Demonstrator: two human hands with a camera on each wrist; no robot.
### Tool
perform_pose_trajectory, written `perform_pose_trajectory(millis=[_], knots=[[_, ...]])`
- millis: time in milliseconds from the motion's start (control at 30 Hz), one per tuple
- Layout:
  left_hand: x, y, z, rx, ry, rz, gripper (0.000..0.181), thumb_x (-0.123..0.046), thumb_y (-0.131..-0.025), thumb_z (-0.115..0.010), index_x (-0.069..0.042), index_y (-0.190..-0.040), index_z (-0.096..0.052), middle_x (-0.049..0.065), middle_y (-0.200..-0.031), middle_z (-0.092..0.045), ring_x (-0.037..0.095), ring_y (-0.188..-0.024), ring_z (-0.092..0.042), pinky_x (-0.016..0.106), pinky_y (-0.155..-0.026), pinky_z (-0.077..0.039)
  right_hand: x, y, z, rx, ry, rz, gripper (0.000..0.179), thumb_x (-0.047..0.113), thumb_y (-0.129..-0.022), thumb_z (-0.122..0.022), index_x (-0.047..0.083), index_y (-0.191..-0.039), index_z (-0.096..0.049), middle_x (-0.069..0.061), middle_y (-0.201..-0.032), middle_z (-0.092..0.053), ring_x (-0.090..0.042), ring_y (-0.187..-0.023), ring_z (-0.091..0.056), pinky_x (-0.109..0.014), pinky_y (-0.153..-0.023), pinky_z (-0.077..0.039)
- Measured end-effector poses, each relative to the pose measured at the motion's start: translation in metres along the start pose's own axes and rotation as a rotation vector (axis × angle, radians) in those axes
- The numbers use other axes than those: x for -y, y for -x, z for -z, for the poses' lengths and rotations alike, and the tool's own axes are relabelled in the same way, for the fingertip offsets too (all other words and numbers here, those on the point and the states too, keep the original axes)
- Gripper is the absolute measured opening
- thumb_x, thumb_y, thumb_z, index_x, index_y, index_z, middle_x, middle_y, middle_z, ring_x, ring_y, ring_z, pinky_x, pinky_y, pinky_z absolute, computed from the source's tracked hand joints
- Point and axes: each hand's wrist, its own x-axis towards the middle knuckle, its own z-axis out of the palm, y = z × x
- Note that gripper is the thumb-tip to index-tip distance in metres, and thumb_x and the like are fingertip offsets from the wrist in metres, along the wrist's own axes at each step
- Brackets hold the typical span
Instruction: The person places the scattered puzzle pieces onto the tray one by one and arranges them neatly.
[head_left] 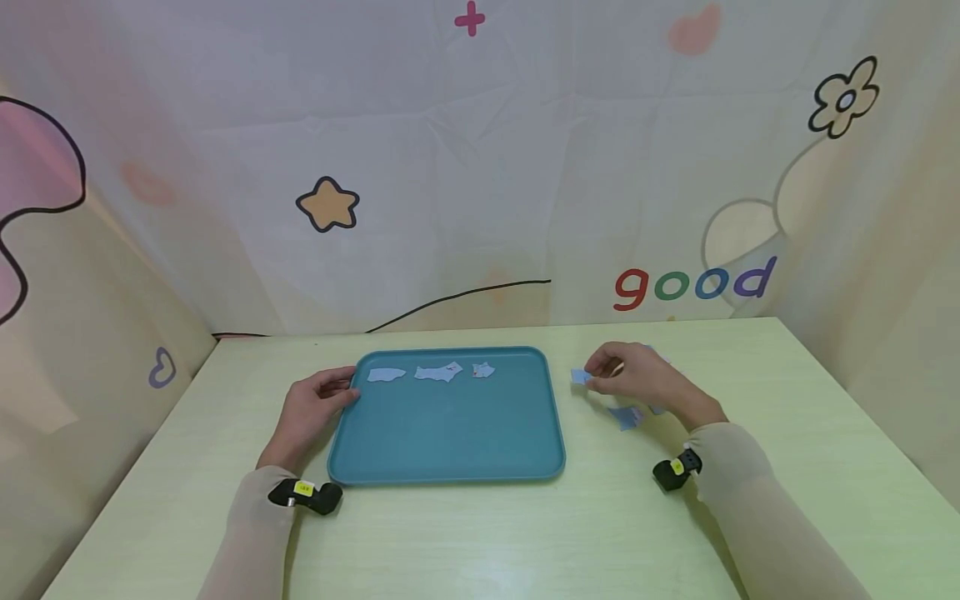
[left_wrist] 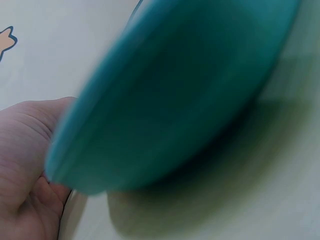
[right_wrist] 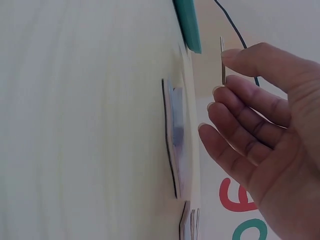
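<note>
A teal tray [head_left: 447,433] lies on the table. My left hand [head_left: 311,412] grips its left rim, thumb at the edge; in the left wrist view the tray's underside [left_wrist: 165,120] hides the fingertips. Three flat, light-blue puzzle pieces with jagged outlines form a row along the tray's far side: a left one [head_left: 386,375], a middle one [head_left: 435,372] and a right one [head_left: 483,370]. Right of the tray, my right hand [head_left: 641,375] pinches another light-blue puzzle piece [head_left: 579,377] between thumb and finger. The right wrist view shows that piece [right_wrist: 223,60] edge-on, lifted above the table.
Beneath and beside my right hand lie more loose puzzle pieces, one [head_left: 626,417] near the tray's right side; others are partly hidden by the hand. A printed curtain [head_left: 465,167] hangs behind the pale wooden table [head_left: 495,542].
</note>
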Motion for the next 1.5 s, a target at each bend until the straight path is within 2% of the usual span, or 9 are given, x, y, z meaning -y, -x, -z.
perform_pose_trajectory(millis=[167,367,633,800,1133,1500], knots=[[0.000,0.001,0.002,-0.004,-0.006,-0.010,0.046,-0.009,-0.103,-0.070,0.001,-0.147,-0.061,0.023,-0.133,-0.067,0.036,-0.122,-0.064,0.049,-0.107,-0.053,0.005,-0.002,-0.002,-0.018,0.002,0.009,0.024,0.020,-0.097,-0.080,0.004,-0.112,-0.072,-0.003,-0.100,-0.069,-0.022,-0.095,-0.065,-0.038,-0.088,-0.056],[-0.001,0.001,0.002,-0.010,0.003,-0.003,0.045,-0.009,-0.103,-0.070,0.002,-0.145,-0.062,0.023,-0.132,-0.067,0.036,-0.122,-0.064,0.044,-0.105,-0.054,0.010,-0.003,-0.005,-0.043,-0.007,0.030,0.024,0.019,-0.097,-0.080,0.003,-0.113,-0.073,-0.004,-0.102,-0.069,-0.024,-0.097,-0.066,-0.039,-0.090,-0.057],[-0.003,-0.001,-0.001,0.005,0.010,-0.006,0.044,-0.008,-0.102,-0.071,0.003,-0.144,-0.062,0.024,-0.131,-0.068,0.037,-0.121,-0.064,0.046,-0.104,-0.054,0.017,-0.008,-0.013,-0.061,-0.044,0.011,0.024,0.020,-0.097,-0.080,0.005,-0.115,-0.073,-0.005,-0.104,-0.070,-0.026,-0.100,-0.066,-0.040,-0.091,-0.057],[-0.001,-0.002,-0.001,0.009,0.015,-0.004,0.045,-0.009,-0.103,-0.071,0.002,-0.145,-0.062,0.023,-0.132,-0.068,0.036,-0.121,-0.064,0.044,-0.103,-0.055,0.026,-0.018,-0.016,-0.069,-0.027,0.019,0.026,0.023,-0.097,-0.079,0.005,-0.115,-0.073,-0.005,-0.105,-0.070,-0.026,-0.101,-0.065,-0.041,-0.090,-0.058],[-0.001,-0.003,0.001,0.005,0.025,0.003,0.045,-0.010,-0.102,-0.072,0.001,-0.145,-0.063,0.023,-0.134,-0.067,0.036,-0.122,-0.064,0.044,-0.103,-0.055,0.034,-0.042,-0.025,-0.068,-0.011,0.087,0.024,0.017,-0.097,-0.080,0.001,-0.114,-0.073,-0.007,-0.104,-0.070,-0.026,-0.097,-0.065,-0.039,-0.088,-0.060],[-0.001,0.000,0.002,-0.004,0.027,0.011,0.044,-0.008,-0.102,-0.072,0.001,-0.144,-0.063,0.023,-0.132,-0.068,0.036,-0.121,-0.064,0.044,-0.103,-0.055,0.043,-0.056,-0.037,-0.036,0.003,0.099,0.027,0.015,-0.096,-0.081,0.001,-0.117,-0.072,-0.008,-0.106,-0.071,-0.026,-0.100,-0.067,-0.042,-0.091,-0.060]])
